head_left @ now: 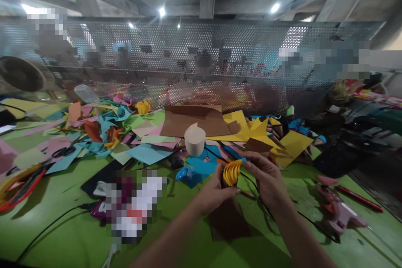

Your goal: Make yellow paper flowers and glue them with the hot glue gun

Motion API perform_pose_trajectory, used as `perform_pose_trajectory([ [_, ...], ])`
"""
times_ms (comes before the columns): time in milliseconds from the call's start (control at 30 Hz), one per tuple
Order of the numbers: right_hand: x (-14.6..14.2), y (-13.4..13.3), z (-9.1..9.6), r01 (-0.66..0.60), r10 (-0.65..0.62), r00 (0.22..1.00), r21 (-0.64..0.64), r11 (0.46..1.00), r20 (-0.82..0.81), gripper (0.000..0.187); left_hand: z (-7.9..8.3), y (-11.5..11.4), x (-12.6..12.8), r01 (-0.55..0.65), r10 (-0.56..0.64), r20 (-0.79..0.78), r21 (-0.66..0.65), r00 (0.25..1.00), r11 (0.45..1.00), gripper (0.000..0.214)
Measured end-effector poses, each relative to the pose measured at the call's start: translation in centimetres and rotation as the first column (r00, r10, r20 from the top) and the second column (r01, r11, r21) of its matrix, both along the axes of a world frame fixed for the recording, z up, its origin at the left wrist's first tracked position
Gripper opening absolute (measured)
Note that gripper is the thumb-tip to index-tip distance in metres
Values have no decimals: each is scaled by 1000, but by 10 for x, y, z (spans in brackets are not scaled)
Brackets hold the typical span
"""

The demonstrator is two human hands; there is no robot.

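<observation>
Both of my hands hold a small yellow pleated paper piece (pixel 231 172) above the green table (pixel 63 226). My left hand (pixel 214 192) pinches its lower left edge with closed fingers. Gripping it from the right and top, my right hand (pixel 266 176) has its fingers curled round it. A brown paper sheet (pixel 228 222) lies on the table just below my hands. A thin black cord (pixel 251 184) runs under my right hand.
Heaps of coloured paper scraps (pixel 103 130) cover the far left of the table, with black scissors (pixel 63 150). A cream paper roll (pixel 194 140) stands by brown card (pixel 194 121) and yellow sheets (pixel 292 142). A pink glue gun (pixel 336 211) lies right. A perforated metal screen (pixel 201 58) closes the back.
</observation>
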State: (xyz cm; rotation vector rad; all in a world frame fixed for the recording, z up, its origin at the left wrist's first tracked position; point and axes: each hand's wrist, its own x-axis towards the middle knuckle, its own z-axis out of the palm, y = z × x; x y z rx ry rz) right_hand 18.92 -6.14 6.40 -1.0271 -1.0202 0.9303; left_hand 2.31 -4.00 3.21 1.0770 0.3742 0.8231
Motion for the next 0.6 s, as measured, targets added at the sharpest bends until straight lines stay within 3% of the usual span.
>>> perform_pose_trajectory([
  [267, 1, 1, -3, 18, -22, 996, 58, 998, 81, 13, 5, -4, 0, 10, -10, -23, 2, 1000, 1000, 57],
  [433, 0, 0, 0, 18, -23, 994, 52, 998, 111, 20, 10, -5, -1, -16, 16, 2, -23, 1000, 1000, 53],
  [600, -2, 0, 3, 6, -6, 999, -5, 1000, 35, 26, 12, -6, -2, -11, 23, 63, -179, 998, 984, 57],
])
